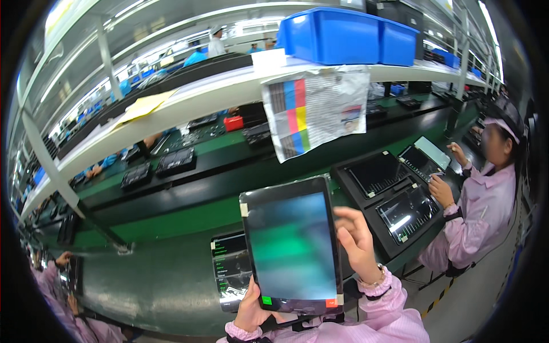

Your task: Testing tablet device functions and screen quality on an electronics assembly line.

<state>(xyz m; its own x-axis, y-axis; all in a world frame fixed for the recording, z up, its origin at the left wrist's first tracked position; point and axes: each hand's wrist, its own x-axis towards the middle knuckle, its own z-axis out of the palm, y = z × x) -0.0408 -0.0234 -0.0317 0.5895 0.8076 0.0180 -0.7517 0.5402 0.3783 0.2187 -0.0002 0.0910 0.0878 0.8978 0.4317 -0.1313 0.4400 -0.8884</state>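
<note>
A black-framed tablet [294,246] stands tilted up in front of me. Its lit screen shows a blurred green and grey picture, with a green and a red patch at its lower corners. My left hand [250,306] grips it by the lower left edge, thumb on the front. Just off the tablet's right edge is my right hand [355,240], raised with fingers loosely bent and apart, holding nothing. Behind the held tablet, a second tablet [230,268] lies on the green bench, partly hidden, with lines of green text on its dark screen.
To the right, a black tray [366,211] bears several tablets. A co-worker in pink [474,211] handles a device beside it. Across the bench runs a white shelf [211,94] with blue bins [331,37] and a hanging printed sheet [317,111]. Another person's sleeve [54,286] shows at left.
</note>
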